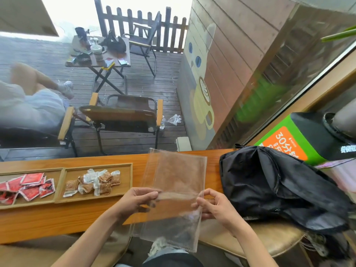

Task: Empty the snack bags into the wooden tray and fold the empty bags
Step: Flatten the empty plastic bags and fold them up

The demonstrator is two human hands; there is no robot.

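Both hands pinch the empty clear bag mid-height above the bench edge, left hand on left edge, right hand on right, long axis running away from the body, tray to the left.

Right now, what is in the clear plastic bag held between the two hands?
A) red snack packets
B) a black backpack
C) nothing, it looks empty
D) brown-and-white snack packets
C: the clear plastic bag, pinched by the left hand and right hand, shows only the counter through it; the packets lie in the wooden tray.
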